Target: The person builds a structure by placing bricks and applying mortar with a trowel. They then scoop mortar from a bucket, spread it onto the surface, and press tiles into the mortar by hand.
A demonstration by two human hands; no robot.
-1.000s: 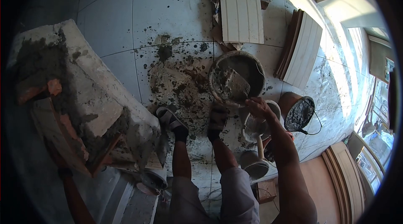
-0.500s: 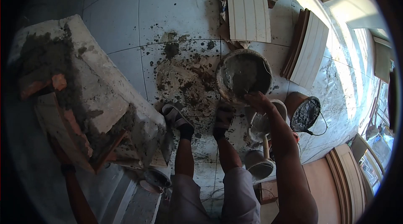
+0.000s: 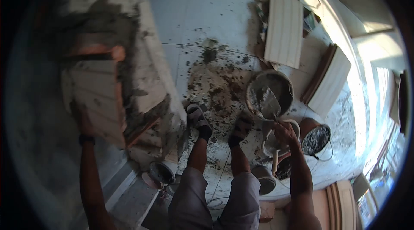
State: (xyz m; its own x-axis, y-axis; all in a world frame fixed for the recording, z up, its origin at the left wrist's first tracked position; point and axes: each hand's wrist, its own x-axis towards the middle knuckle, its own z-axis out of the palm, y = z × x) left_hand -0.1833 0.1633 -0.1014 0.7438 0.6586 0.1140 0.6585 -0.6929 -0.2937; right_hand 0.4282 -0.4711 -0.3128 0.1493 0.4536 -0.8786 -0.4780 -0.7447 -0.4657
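In my right hand (image 3: 284, 133) I grip a trowel, its flat metal blade (image 3: 271, 104) tilted over the near rim of a mortar bucket (image 3: 290, 100). Grey mortar lies inside that bucket. My left hand (image 3: 81, 118), dark and blurred, is at the left edge of a pale, lined tile (image 3: 92, 96); its fingers are partly hard to make out. The tile leans against a rough masonry block (image 3: 157, 59) smeared with grey mortar. A broken orange brick piece (image 3: 118, 53) shows at the tile's upper corner.
Several buckets stand right of my feet, one a mortar-coated bucket (image 3: 312, 130) with a wire handle. Striped panels (image 3: 282, 31) and more stacked panels (image 3: 330, 81) lie beyond. Mortar splashes (image 3: 215, 85) cover the floor. A black bowl (image 3: 161, 171) sits beside the block's base.
My right hand has drawn back from inside the bucket, bringing the trowel blade up into sight. My left hand has moved up along the tile. The view has turned toward the left.
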